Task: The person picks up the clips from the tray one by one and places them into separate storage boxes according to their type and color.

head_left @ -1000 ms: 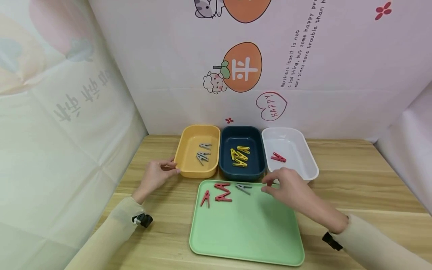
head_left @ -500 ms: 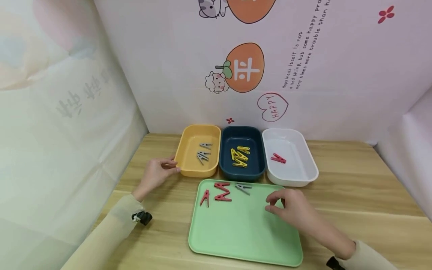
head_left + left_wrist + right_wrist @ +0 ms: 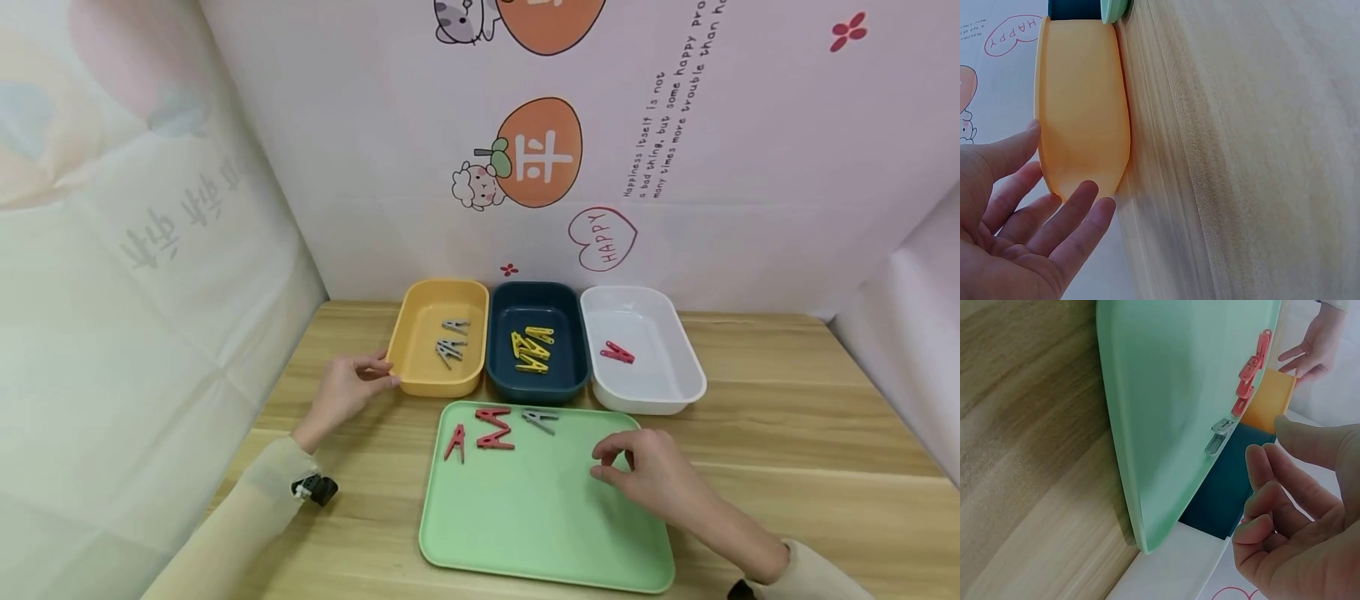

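My left hand rests its fingertips against the near left corner of the yellow bin; the left wrist view shows its fingers spread along the bin's outer wall. My right hand hovers over the right part of the green tray, fingers loosely bent, thumb apart from the index finger, nothing between them. On the tray's far left lie three red clothespins and one grey clothespin. Grey clothespins lie in the yellow bin, several yellow clothespins in the dark blue bin, one red clothespin in the white bin.
The three bins stand side by side against a printed cloth backdrop, just beyond the tray. Wooden tabletop surrounds the tray, and a white cloth hangs along the left side.
My right hand has drawn back from beside the white bin's near edge to over the tray's right part, then stayed nearly still. My left hand and the clothespins have not moved.
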Demonstrator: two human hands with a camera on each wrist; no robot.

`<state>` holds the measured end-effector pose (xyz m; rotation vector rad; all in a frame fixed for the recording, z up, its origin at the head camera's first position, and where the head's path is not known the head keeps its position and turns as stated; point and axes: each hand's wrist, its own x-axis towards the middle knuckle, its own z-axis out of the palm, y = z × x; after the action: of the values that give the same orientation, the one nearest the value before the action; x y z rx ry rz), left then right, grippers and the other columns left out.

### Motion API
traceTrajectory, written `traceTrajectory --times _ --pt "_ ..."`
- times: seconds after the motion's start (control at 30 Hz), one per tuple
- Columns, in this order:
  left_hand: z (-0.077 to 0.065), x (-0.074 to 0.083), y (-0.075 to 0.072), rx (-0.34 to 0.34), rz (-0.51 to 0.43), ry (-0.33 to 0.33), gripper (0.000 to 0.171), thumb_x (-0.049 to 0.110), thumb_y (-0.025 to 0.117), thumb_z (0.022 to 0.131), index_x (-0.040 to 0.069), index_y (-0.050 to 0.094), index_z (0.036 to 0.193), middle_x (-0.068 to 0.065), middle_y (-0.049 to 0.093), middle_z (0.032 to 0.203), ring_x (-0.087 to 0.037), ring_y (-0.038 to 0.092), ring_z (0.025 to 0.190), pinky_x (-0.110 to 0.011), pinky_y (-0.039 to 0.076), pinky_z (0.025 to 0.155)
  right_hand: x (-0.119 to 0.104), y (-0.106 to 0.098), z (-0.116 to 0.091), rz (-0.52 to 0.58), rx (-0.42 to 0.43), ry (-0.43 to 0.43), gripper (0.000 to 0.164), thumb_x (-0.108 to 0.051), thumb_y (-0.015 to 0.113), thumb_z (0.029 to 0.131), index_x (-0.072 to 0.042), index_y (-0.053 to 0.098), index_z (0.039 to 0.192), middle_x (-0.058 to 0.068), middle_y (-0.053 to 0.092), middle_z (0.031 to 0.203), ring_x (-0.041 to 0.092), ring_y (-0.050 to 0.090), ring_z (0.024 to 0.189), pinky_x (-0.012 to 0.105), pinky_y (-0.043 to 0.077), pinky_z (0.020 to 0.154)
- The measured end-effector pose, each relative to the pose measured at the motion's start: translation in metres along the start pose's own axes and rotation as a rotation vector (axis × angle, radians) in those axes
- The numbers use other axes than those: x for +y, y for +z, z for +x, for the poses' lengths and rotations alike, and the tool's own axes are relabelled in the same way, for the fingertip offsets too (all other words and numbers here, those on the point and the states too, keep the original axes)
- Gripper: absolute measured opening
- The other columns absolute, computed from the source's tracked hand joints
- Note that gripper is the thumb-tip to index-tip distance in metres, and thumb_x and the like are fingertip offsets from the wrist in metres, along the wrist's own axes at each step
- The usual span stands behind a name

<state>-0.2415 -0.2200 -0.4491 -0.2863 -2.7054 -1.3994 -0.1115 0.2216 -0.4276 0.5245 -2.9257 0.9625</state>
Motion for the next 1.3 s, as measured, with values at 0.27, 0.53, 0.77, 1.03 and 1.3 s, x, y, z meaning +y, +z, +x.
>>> traceTrajectory --times 0.27,0.53,0.77,1.03,1.3 --pt "-0.002 0.000 0.002 0.006 0.004 -0.009 0.029 0.013 0.089 0.087 -0.005 0.079 0.107 -0.018 0.067 0.136 -0.035 0.074 0.107 -0.035 0.062 0.083 -0.001 0.003 0.003 -0.003 -0.036 0.052 0.012 -0.014 0.089 0.086 -0.014 0.082 0.095 -0.013 0.069 0.080 0.008 0.048 0.061 0.026 0.043 0.054" --pt "-0.003 -0.002 0.002 0.005 0.003 -0.005 0.028 0.012 0.089 0.088 -0.006 0.079 0.107 -0.019 0.066 0.137 -0.036 0.074 0.107 -0.033 0.062 0.082 -0.003 0.008 0.017 -0.013 -0.066 0.082 0.013 -0.013 0.088 0.086 -0.011 0.082 0.097 -0.011 0.070 0.082 0.012 0.053 0.068 0.027 0.047 0.059" --pt "-0.003 -0.002 0.000 0.001 0.021 -0.017 0.028 0.013 0.088 0.088 -0.005 0.079 0.108 -0.017 0.066 0.137 -0.035 0.074 0.108 -0.032 0.062 0.083 -0.004 0.015 0.032 -0.022 -0.082 0.042 0.012 -0.010 0.088 0.086 -0.007 0.083 0.097 -0.007 0.072 0.081 0.010 0.057 0.070 0.026 0.051 0.061" --pt "0.000 0.000 -0.001 0.015 0.016 0.009 0.028 0.011 0.089 0.087 -0.006 0.079 0.107 -0.019 0.067 0.135 -0.035 0.074 0.106 -0.036 0.062 0.085 -0.007 0.021 0.054 -0.081 -0.120 0.090 0.014 -0.010 0.087 0.088 -0.005 0.082 0.100 -0.002 0.070 0.082 0.013 0.059 0.071 0.026 0.053 0.060" --pt "0.000 0.000 0.000 0.007 0.019 0.016 0.028 0.013 0.089 0.088 -0.005 0.079 0.107 -0.019 0.066 0.136 -0.036 0.073 0.109 -0.042 0.061 0.087 -0.005 0.038 0.073 -0.127 -0.167 0.090 0.005 -0.012 0.086 0.090 -0.010 0.082 0.089 -0.006 0.069 0.075 0.011 0.058 0.063 0.029 0.055 0.063"
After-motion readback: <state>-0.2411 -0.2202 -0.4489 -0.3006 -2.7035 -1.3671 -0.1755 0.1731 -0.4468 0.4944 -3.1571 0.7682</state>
